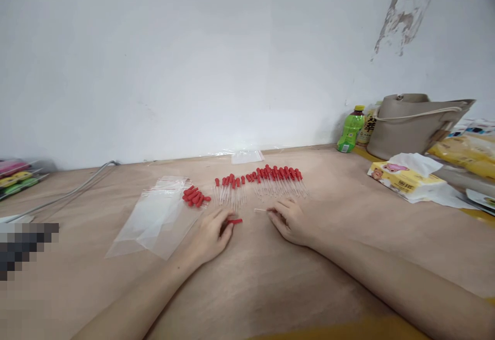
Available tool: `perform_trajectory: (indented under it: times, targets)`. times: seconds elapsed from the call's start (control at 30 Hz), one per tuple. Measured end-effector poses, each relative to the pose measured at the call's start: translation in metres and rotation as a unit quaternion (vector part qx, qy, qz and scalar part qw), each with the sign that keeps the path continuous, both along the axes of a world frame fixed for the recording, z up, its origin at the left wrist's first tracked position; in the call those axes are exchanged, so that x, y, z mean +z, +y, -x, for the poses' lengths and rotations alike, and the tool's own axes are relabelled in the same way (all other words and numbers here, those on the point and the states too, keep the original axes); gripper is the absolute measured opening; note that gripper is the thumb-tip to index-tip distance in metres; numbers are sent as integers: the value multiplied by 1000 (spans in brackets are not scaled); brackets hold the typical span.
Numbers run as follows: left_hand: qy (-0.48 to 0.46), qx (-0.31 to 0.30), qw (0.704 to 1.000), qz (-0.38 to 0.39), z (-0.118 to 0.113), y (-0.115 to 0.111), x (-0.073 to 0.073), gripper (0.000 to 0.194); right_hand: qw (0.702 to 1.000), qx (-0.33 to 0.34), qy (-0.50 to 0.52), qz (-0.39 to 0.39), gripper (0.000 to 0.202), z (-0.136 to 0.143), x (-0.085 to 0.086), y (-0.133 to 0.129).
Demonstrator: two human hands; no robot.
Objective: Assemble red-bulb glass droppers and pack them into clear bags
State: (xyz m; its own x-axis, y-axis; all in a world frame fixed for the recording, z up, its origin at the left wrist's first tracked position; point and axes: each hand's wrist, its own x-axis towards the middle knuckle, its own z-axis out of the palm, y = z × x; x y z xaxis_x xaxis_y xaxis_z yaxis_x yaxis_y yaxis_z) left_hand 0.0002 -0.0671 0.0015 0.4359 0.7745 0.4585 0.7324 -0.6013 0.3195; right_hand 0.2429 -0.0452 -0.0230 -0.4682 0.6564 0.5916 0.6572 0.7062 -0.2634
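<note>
Between the thumb and fingers of my left hand (214, 234) is a red rubber dropper bulb (235, 221), its narrow end pointing right. My right hand (290, 221) pinches a thin clear glass tube (260, 210), which points left toward the bulb; the two are apart. Beyond my hands lie droppers with red bulbs on clear tubes, a smaller group (231, 181) on the left and a larger group (280, 174) on the right. A pile of loose red bulbs (195, 197) rests on clear plastic bags (154, 221), left of my left hand.
A small clear bag (247, 157) lies by the wall. At the right stand a green bottle (351, 130), a grey-beige bag (406, 129) and a yellow tissue pack (406, 180). A grey cable (83, 181) and colourful packets (17, 177) are at the left.
</note>
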Motion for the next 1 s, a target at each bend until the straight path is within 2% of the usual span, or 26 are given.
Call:
perform_trajectory:
  times: [0.07,0.2,0.43,0.67,0.87,1.0]
  targets:
    - [7,-15,1000,24,-7,-2,0,21,1000,9,-14,-3,18,0,0,0]
    - [-10,3,999,47,-12,3,-3,17,999,23,-26,-3,18,2,1,-3]
    - [-130,3,986,101,-20,2,-9,18,998,45,-34,-14,18,9,7,-9]
    - [-193,-6,969,155,-22,3,-17,19,998,58,-23,-29,17,11,7,-11]
    - [-240,-31,949,203,-19,6,-24,19,996,91,-10,7,17,13,6,-9]
    - [-247,-61,941,222,-18,4,-24,20,992,117,-14,51,14,8,11,-3]
